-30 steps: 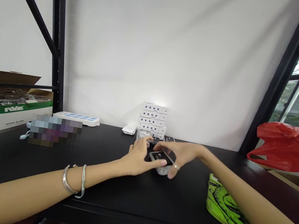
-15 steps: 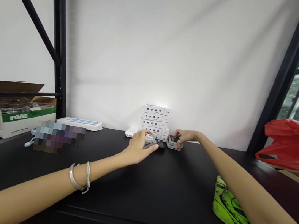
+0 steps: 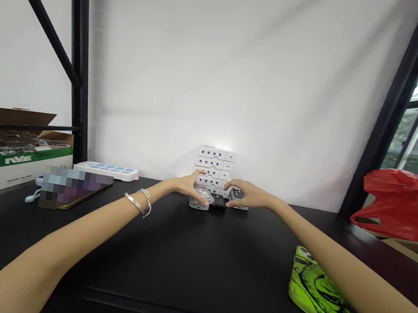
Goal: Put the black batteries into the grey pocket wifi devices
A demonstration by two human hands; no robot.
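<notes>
My left hand (image 3: 189, 184) reaches in from the left, thumb and fingers apart, around a small pile of grey-white devices (image 3: 199, 205). My right hand (image 3: 251, 194) is curved with thumb and fingers spread around another low pile of dark-topped, pale-sided devices (image 3: 237, 194); whether the fingertips press on it I cannot tell. Between the two piles lies a flat black piece (image 3: 219, 202). Right behind my hands a stack of white boxes (image 3: 213, 164) with small dark square marks stands against the wall.
On the black shelf (image 3: 189, 266) lie a white power strip (image 3: 106, 170), a blurred-out phone-like object (image 3: 83, 193) and a green patterned phone case (image 3: 324, 295) below my right forearm. A carton (image 3: 33, 163) stands left; a red plastic bag (image 3: 406, 205) is at right.
My left hand has moved further in, its thumb now apart from the fingers beside the left pile. My right hand has turned from gripping down on its pile to pointing left around it.
</notes>
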